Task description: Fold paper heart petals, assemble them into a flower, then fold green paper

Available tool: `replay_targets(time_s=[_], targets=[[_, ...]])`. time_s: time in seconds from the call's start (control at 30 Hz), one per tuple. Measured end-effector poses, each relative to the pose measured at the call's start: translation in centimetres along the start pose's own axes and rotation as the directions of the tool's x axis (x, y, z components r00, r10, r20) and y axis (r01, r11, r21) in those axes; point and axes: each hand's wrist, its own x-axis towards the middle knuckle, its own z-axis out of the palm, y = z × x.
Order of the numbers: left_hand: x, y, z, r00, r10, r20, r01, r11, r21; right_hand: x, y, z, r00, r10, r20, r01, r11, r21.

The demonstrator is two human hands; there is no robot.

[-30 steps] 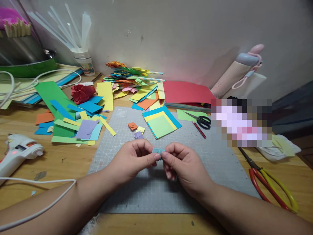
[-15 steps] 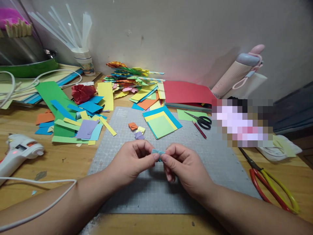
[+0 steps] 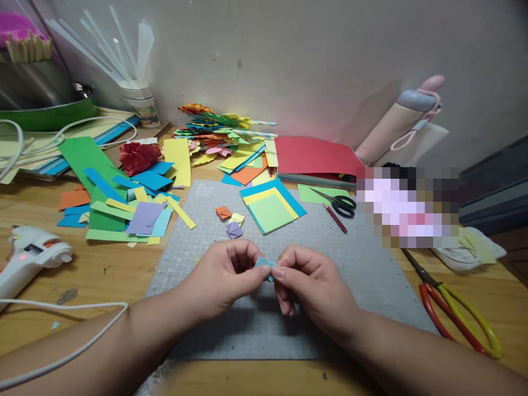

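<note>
A person's left hand (image 3: 231, 275) and right hand (image 3: 317, 283) are seen bare, with gently rounded fingers (image 3: 243, 249) and short, smooth-edged thumbnails (image 3: 264, 270). The wrists (image 3: 193, 300) are likewise uncovered, slimmer than the left forearm (image 3: 132, 333) and right forearm (image 3: 400, 349), each bare, smooth in outline and widening steadily toward the frame's lower corners.

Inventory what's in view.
Mat: 1, grey, centre
Held paper: 1, light blue, centre
Folded pieces: 3, orange, yellow, purple, mat
Sheet stack: 1, multicoloured, mat's back
Scissors: 1, black, back right
Pencil: 1, red, beside scissors
Shears: 1, red-yellow, right
Glue gun: 1, white, left
Scraps: many, mixed, left
Bottle: 1, pink-blue, back right
Cups: stack, white, back left
Paper crafts: several, mixed, back
Table: 1, brown, beneath
Left grip: 1, bare, centre left
Right grip: 1, bare, centre right
</note>
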Motion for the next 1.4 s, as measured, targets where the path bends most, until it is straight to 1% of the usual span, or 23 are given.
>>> replay_targets(time_s=[0.1, 0.23, 0.3, 0.37, 0.43, 0.5, 0.67, 0.77, 0.87, 1.13, 1.3, 1.33, 1.4], targets=[[0.01, 0.06, -0.05, 0.999, 0.003, 0.032, -0.006, 0.998, 0.069, 0.01, 0.09, 0.04, 1.000, 0.013, 0.008, -0.013, 1.000, -0.011], [-0.10, 0.06, -0.10, 0.996, 0.085, 0.029, -0.089, 0.976, 0.200, 0.04, 0.16, -0.12, 0.998, 0.031, 0.060, -0.032, 0.999, 0.012], [-0.16, -0.05, -0.08, 0.993, 0.104, 0.059, -0.114, 0.968, 0.222, 0.06, 0.10, -0.27, 0.996, 0.059, 0.073, -0.061, 0.998, 0.028], [-0.18, -0.20, -0.07, 0.991, 0.090, 0.102, -0.110, 0.971, 0.211, 0.08, 0.00, -0.36, 0.995, 0.069, 0.075, -0.070, 0.997, 0.018], [-0.14, -0.30, -0.10, 0.988, 0.064, 0.141, -0.090, 0.978, 0.187, 0.13, -0.04, -0.38, 0.997, 0.053, 0.064, -0.052, 0.998, -0.019], [-0.07, -0.25, -0.19, 0.988, 0.057, 0.146, -0.079, 0.985, 0.151, 0.22, 0.02, -0.36, 0.998, 0.028, 0.055, -0.024, 0.998, -0.062], [0.16, 0.22, -0.43, 0.997, 0.072, 0.015, -0.073, 0.997, 0.022, 0.44, 0.38, -0.44, 0.993, 0.031, 0.113, -0.024, 0.998, -0.061], [0.31, 0.33, -0.48, 0.998, 0.065, -0.012, -0.065, 0.998, -0.015, 0.48, 0.33, -0.42, 0.992, 0.009, 0.128, 0.004, 0.995, -0.100], [0.37, 0.19, -0.50, 0.998, 0.059, -0.013, -0.059, 0.998, -0.021, 0.51, 0.23, -0.31, 0.992, -0.008, 0.123, 0.026, 0.989, -0.143], [0.10, -0.04, -0.47, 0.999, 0.049, -0.007, -0.049, 0.999, -0.013, 0.33, 0.26, -0.06, 0.997, -0.007, 0.073, 0.022, 0.979, -0.204], [-0.04, 0.00, -0.16, 0.998, 0.046, 0.052, -0.046, 0.999, -0.008, 0.08, -0.28, 0.23, 0.993, -0.116, 0.023, 0.118, 0.943, -0.312], [-0.05, -0.01, -0.13, 0.997, 0.052, 0.052, -0.052, 0.999, 0.001, 0.10, -0.34, 0.25, 0.992, -0.126, 0.019, 0.126, 0.938, -0.322], [-0.04, -0.07, -0.13, 0.997, 0.071, 0.029, -0.072, 0.997, 0.019, 0.21, -0.34, 0.22, 0.994, -0.101, 0.035, 0.107, 0.947, -0.303]])
